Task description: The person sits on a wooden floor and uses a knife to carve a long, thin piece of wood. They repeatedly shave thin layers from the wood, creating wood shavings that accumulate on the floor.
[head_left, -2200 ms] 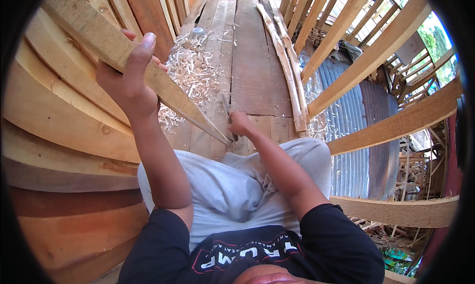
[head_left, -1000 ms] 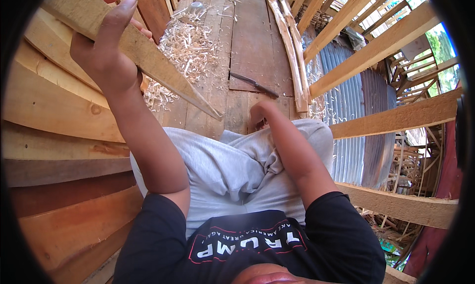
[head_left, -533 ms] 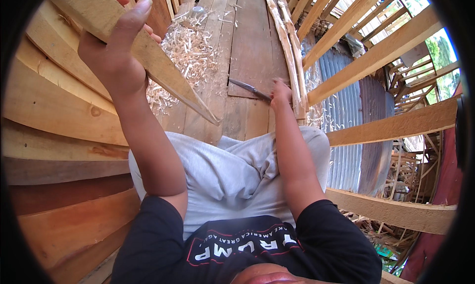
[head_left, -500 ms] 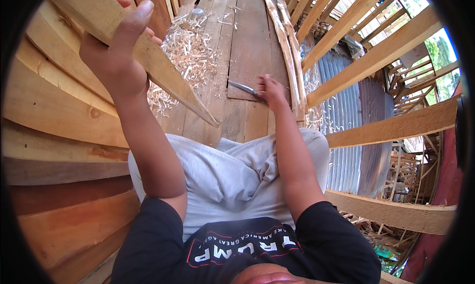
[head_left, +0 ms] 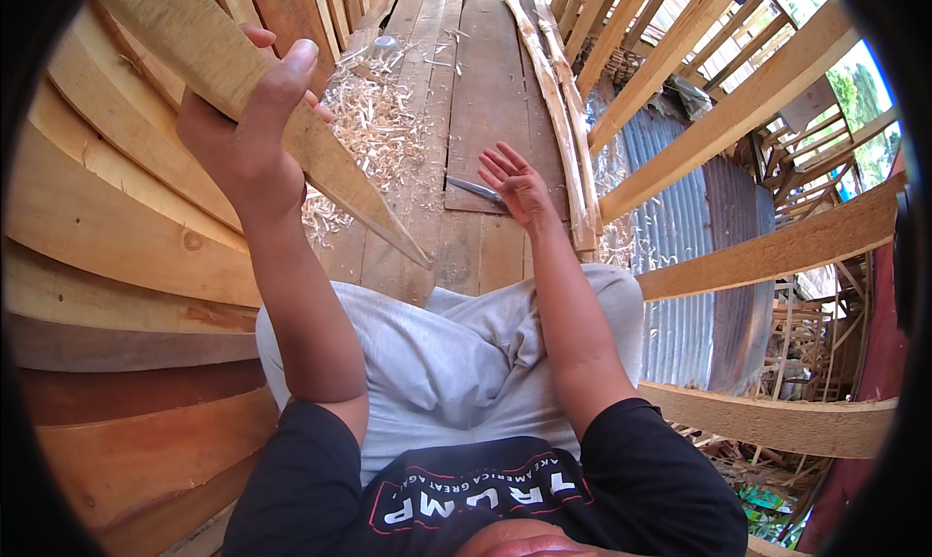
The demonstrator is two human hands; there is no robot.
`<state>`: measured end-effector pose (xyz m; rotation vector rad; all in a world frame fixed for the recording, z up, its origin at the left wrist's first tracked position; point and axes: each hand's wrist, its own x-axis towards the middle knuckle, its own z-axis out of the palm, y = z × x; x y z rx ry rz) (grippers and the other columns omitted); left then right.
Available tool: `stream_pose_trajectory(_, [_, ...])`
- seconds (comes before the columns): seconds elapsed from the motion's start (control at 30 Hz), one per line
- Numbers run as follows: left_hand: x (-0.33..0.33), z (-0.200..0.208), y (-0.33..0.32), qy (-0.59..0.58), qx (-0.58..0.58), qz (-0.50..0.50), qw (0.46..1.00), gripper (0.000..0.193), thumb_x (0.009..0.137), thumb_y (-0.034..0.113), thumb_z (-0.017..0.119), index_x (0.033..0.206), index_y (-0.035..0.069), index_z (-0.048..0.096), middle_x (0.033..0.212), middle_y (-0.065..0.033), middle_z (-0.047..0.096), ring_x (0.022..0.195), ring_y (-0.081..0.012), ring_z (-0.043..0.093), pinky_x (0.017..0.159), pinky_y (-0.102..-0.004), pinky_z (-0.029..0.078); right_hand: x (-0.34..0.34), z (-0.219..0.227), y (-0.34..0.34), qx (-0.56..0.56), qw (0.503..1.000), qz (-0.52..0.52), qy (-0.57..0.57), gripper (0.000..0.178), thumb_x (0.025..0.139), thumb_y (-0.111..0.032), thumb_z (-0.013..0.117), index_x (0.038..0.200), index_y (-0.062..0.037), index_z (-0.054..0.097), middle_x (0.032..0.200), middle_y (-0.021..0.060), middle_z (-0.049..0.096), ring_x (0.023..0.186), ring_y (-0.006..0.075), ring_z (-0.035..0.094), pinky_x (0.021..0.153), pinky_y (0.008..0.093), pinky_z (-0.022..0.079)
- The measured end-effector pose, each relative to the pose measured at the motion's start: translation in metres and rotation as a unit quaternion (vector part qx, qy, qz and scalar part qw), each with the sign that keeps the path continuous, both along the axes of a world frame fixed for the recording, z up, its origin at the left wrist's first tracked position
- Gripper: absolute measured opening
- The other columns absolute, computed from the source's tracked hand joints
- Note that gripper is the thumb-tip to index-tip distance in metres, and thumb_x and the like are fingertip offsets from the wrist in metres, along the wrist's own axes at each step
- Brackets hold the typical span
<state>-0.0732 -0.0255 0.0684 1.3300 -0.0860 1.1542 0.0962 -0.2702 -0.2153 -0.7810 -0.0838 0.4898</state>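
My left hand (head_left: 262, 120) is closed around a long wooden board (head_left: 349, 178) with a tapered lower end. The board slants from the upper left down to a tip just in front of my crossed legs. My right hand (head_left: 519, 186) is raised with its fingers spread and nothing in them. Just beyond it a knife (head_left: 474, 189) lies on the plank floor (head_left: 481, 246), blade pointing left. Its handle end is hidden behind my right hand.
Curly wood shavings (head_left: 374, 115) cover the floor ahead on the left, beside stacked boards (head_left: 126, 227). Two pale peeled poles (head_left: 558, 101) lie along the right side. Past them, slanting timber bars (head_left: 738, 120) stand over corrugated metal sheeting (head_left: 675, 236).
My right hand has let go of the knife, and its fingers have opened. The knife rests on the floor. My left hand and the board have shifted slightly right and down.
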Motion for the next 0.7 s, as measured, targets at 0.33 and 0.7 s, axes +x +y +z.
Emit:
stream_pose_trajectory(0.33, [-0.001,-0.002,0.006,-0.005,0.012,-0.001,1.000,0.024,0.073,0.010,0.076,0.089,-0.002,0.062,0.071,-0.0073,0.060,0.050,-0.0155,0.058,0.048,-0.0281,0.049,0.006,0.005,-0.008,0.117,0.991,0.011,-0.070,0.086,0.059,0.016,0.044,0.144,0.0062,0.036,0.149,0.0301,0.032,0.142,0.0416,0.029,0.119,0.0553,0.026])
stream_pose_trajectory(0.7, [0.002,-0.005,0.010,-0.022,0.006,-0.006,1.000,0.024,0.072,0.007,0.075,0.090,-0.002,0.062,0.071,-0.0074,0.059,0.048,-0.0166,0.058,0.047,-0.0285,0.049,0.009,0.009,-0.009,0.071,0.996,0.000,-0.048,0.075,0.063,0.009,0.046,0.138,0.0046,0.045,0.140,0.0280,0.044,0.137,0.0413,0.037,0.115,0.0549,0.032])
